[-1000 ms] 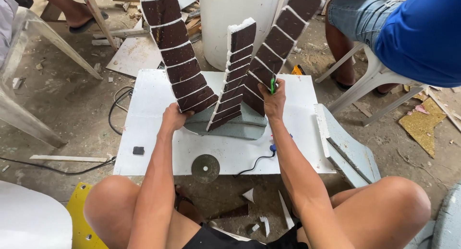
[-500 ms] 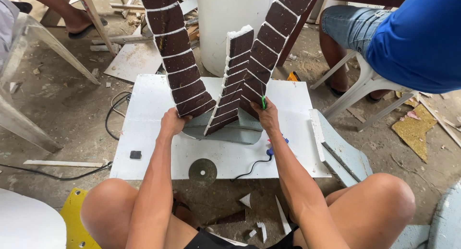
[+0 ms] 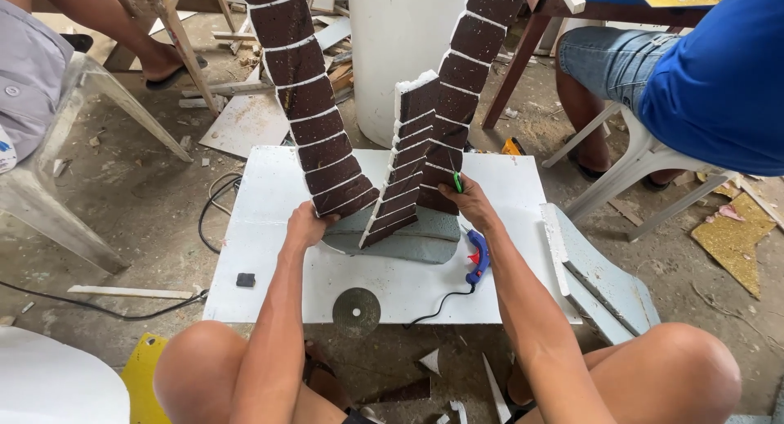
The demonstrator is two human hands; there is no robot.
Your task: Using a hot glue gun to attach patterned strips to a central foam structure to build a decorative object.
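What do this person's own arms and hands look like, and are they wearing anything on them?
Both arms are bare from the hands up to the picture's lower edge: no sleeves show. The left hand and right hand wear no gloves, and no rings, watch or bands can be seen. The forearms are slim and long. Only dark shorts show, at the bottom edge.

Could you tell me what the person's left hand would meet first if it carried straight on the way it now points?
The left hand points up and away, already touching the foot of the left brown brick-patterned foam column. It would press straight into that column; depth beyond is unclear.
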